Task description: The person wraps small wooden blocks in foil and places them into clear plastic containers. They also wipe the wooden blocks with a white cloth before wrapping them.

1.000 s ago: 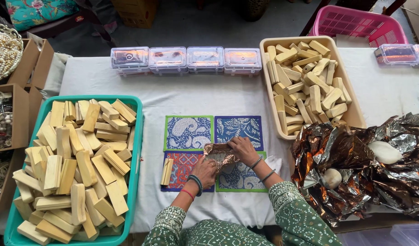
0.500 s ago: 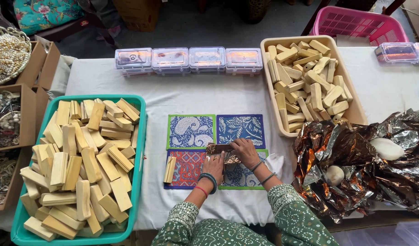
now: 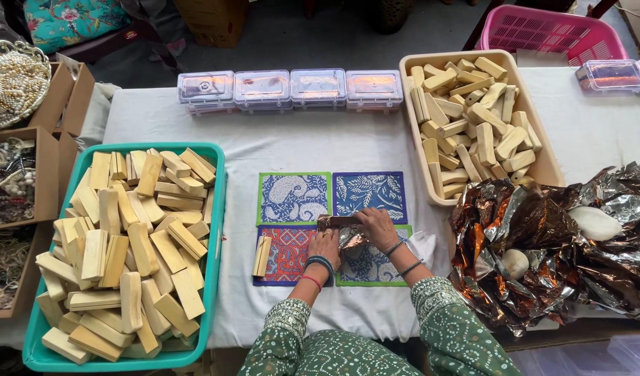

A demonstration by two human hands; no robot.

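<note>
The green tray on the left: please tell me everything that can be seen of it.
The green tray is a rectangular, teal-green bin that looks like plastic, with a rounded rim and raised walls. It sits on the white cloth at the table's left end, its near corner past the edge. Pale wooden blocks fill it in a loose heap, lying at many angles. Neither hand touches it.

My left hand (image 3: 325, 245) and right hand (image 3: 377, 226) sit close together at lower centre of the frame, fingers curled, wrists bangled.

White-clothed table (image 3: 299, 150) w/ trays (image 3: 215, 209), boxes (image 3: 292, 89), mats (image 3: 330, 198), foil (image 3: 542, 237).
</note>
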